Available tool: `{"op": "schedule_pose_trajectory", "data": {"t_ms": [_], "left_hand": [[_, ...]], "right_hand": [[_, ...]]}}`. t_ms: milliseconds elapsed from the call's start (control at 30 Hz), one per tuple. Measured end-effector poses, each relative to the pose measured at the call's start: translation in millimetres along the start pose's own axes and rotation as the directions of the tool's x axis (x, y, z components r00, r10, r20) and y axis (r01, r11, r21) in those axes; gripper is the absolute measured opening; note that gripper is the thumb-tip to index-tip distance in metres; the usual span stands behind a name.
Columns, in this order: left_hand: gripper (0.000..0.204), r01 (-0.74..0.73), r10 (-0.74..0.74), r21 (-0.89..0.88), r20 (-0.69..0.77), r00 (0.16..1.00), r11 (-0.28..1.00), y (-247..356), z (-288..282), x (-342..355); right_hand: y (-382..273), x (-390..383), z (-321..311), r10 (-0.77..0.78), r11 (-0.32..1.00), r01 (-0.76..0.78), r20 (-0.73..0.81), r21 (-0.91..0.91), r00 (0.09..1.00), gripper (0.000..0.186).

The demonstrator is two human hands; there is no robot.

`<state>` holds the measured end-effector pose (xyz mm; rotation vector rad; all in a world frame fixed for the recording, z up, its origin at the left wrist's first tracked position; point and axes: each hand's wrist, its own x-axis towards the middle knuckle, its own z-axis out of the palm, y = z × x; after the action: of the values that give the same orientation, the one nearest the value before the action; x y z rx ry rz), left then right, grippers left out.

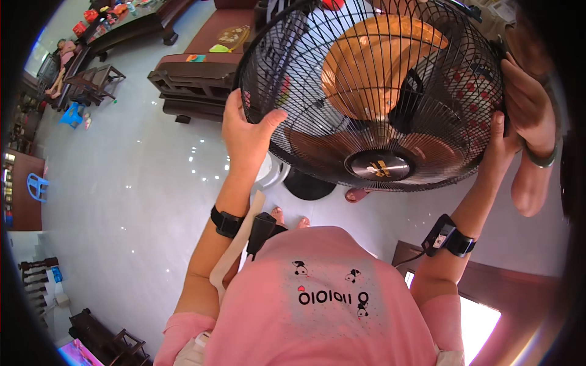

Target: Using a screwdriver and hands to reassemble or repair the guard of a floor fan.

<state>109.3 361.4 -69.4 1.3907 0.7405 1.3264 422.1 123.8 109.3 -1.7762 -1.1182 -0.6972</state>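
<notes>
A large electric fan (379,166) with a black wire grille and copper-coloured blades fills the upper right, its round hub facing me. My left hand (247,129) grips the left rim, thumb over the front wires and fingers behind the edge. At the right rim my right hand (502,141) holds on with the thumb raised; its fingers are mostly hidden. Just above it, another person's hand (530,100) with a bracelet touches the same side of the grille. Below the fan a round black base (310,185) stands on the floor.
A white round object (271,171) stands beside the base. A dark wooden sofa (189,82) with red cushions is behind to the left. Farther left are a wooden stool (97,79), a blue plastic stool (72,114), a blue chair (37,187) and a seated person (64,58).
</notes>
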Motion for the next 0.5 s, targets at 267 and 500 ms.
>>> {"op": "schedule_pose_trajectory", "data": {"t_ms": [267, 500], "left_hand": [[0.093, 0.041, -0.046, 0.186, 0.021, 0.999, 0.982, 21, 8, -4], [0.089, -0.032, -0.038, 0.568, 0.111, 0.993, 0.823, 28, 6, -3]], "right_hand": [[15, -10, -9, 0.151, 0.985, -0.15, -0.002, 0.079, 0.989, 0.062], [32, -11, -8, 0.145, 0.987, -0.144, -0.012, 0.071, 0.989, 0.066]]}}
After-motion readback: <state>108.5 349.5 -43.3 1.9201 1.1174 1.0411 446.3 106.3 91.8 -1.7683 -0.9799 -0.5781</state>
